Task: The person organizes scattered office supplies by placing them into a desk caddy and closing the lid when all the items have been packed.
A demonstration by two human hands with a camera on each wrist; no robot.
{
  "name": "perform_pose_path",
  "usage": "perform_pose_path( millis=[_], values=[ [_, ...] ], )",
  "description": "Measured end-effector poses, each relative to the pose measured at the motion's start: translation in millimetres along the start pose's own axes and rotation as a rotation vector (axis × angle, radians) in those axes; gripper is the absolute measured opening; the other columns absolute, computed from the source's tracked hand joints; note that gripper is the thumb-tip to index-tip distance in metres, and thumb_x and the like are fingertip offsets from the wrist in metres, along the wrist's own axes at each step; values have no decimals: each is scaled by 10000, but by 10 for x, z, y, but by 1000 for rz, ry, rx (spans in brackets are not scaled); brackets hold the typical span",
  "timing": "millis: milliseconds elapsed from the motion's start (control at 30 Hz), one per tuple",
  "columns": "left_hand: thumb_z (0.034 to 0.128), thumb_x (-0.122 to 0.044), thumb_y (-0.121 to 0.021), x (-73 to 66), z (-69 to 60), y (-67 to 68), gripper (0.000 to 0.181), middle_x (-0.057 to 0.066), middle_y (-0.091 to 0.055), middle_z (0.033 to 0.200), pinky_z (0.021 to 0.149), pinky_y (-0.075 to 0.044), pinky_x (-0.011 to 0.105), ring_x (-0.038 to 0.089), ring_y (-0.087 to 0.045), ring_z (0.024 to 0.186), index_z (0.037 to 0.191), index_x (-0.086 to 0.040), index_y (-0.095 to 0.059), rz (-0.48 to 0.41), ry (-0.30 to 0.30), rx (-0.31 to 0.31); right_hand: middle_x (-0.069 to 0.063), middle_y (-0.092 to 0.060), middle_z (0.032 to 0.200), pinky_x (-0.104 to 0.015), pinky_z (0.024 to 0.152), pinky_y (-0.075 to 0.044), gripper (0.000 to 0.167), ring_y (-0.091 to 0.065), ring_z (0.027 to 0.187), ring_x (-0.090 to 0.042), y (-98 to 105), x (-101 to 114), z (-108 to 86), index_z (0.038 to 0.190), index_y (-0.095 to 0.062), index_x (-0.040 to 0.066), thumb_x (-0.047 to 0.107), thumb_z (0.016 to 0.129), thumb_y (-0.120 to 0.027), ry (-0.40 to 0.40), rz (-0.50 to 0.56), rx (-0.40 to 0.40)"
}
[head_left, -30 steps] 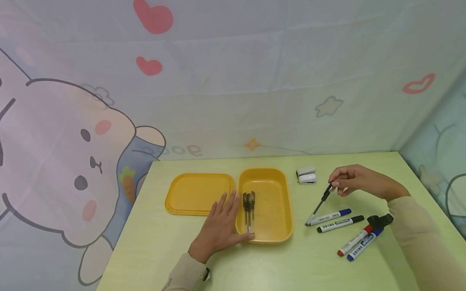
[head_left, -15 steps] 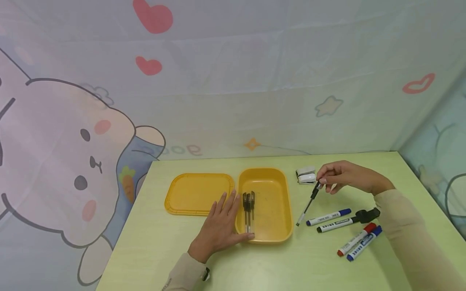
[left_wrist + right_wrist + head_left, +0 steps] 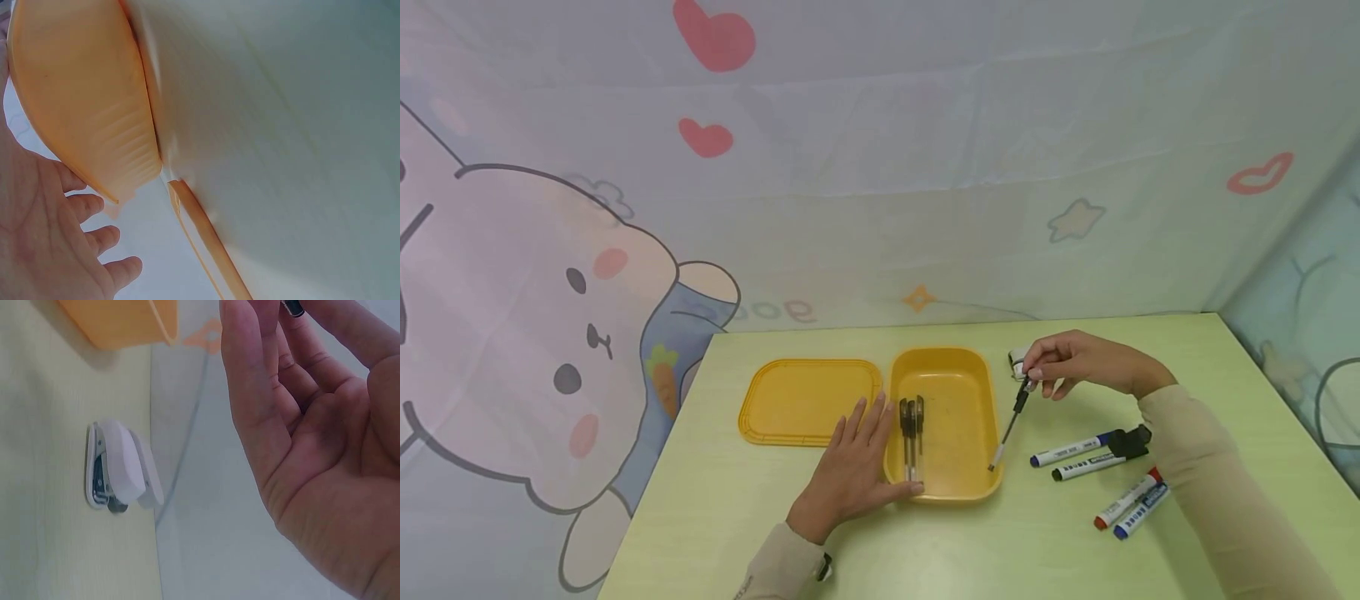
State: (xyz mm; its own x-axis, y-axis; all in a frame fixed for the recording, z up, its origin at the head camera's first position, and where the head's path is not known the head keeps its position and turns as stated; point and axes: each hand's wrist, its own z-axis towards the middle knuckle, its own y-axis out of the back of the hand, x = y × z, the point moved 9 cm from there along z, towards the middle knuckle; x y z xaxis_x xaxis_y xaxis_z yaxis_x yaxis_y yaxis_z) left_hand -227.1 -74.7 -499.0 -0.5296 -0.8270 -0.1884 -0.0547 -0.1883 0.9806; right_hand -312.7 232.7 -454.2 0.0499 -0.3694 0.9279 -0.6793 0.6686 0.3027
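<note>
My right hand (image 3: 1078, 364) pinches the capped end of a black-and-clear pen (image 3: 1013, 421) between thumb and fingers. The pen slants down to the left, its lower end over the right rim of a yellow plastic box (image 3: 958, 417). Inside the box, along its left side, lie several similar pens (image 3: 912, 433). My left hand (image 3: 850, 471) rests at the box's left wall with its fingers extended and its thumb across the near left corner. In the left wrist view, its fingers (image 3: 84, 206) lie along the wall of the tilted-looking box (image 3: 87, 94).
A yellow lid (image 3: 811, 400) lies flat left of the box. Two white staplers (image 3: 122, 465) stand behind the right hand. Right of the box are a blue marker (image 3: 1071, 450), a black marker (image 3: 1088, 465), a red marker (image 3: 1126, 500) and another blue marker (image 3: 1142, 510).
My right hand has moved left with the pen, from above the markers to the box's right rim. The left hand has stayed at the box.
</note>
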Motion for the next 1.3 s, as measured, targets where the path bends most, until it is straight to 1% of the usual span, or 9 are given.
perform_pose_path(
  millis=[133,300,367,533,700,800,933,1100,1300],
  values=[
    [848,-864,-451,-2,-3,0,1151,82,-58,1720,1215,-198,600,318,-30,1575,1648,-125,-79,-3,0,-5,-280,-662,1111,-486,830,-595,294,-643,930,-486,-74,32,81,1192,-663,32,271,1025,-628,3,5,18],
    [848,-866,-445,-10,-11,7,1150,80,-55,1721,1218,-193,597,315,-27,1575,1649,-132,-66,-3,1,-1,-181,-700,1059,-502,826,-593,279,-658,905,-446,-178,90,183,1176,-667,40,270,1022,-634,15,8,47],
    [848,-869,-440,-12,-14,11,1152,81,-57,1721,1218,-193,597,316,-30,1575,1649,-125,-78,-4,1,-2,-188,-700,1066,-494,826,-595,268,-663,902,-429,-222,109,225,1168,-673,56,276,1019,-638,12,3,56],
    [846,-875,-431,-11,-18,16,1154,79,-60,1721,1217,-195,598,318,-41,1575,1647,-112,-104,-8,5,-3,-251,-680,1123,-465,821,-601,301,-648,933,-486,-332,148,334,1203,-662,17,259,1026,-626,13,-1,85],
    [846,-878,-426,-5,-16,-3,1151,78,-57,1721,1220,-187,597,310,-25,1575,1650,-137,-66,-11,7,1,-223,-700,1123,-463,813,-603,294,-618,958,-550,-434,182,426,1208,-664,11,246,1043,-598,23,-10,115],
    [843,-883,-418,-1,-12,-14,1153,76,-54,1722,1220,-184,597,305,-19,1576,1650,-149,-46,-12,9,4,-203,-709,1119,-458,805,-605,299,-630,954,-529,-482,183,475,1209,-666,13,252,1043,-597,16,-21,126],
    [844,-884,-415,0,-10,-17,1155,77,-51,1722,1218,-189,600,316,-37,1576,1650,-144,-45,-11,10,7,-175,-717,1115,-445,797,-608,290,-676,927,-431,-536,172,541,1207,-671,31,258,1038,-607,-1,-46,131],
    [848,-879,-418,-4,-9,-9,1153,61,-19,1722,1217,-191,601,345,-72,1573,1649,-141,-38,-7,8,10,-218,-705,1133,-439,793,-611,224,-694,905,-389,-604,192,614,1181,-682,62,216,1044,-596,1,-60,141],
    [841,-888,-415,-4,-8,-8,1160,73,-43,1722,1213,-200,605,354,-90,1570,1649,-138,-56,-6,9,5,-203,-711,1103,-424,767,-617,215,-703,857,-305,-675,244,680,1171,-686,36,176,1053,-575,6,-93,141]
  ],
)
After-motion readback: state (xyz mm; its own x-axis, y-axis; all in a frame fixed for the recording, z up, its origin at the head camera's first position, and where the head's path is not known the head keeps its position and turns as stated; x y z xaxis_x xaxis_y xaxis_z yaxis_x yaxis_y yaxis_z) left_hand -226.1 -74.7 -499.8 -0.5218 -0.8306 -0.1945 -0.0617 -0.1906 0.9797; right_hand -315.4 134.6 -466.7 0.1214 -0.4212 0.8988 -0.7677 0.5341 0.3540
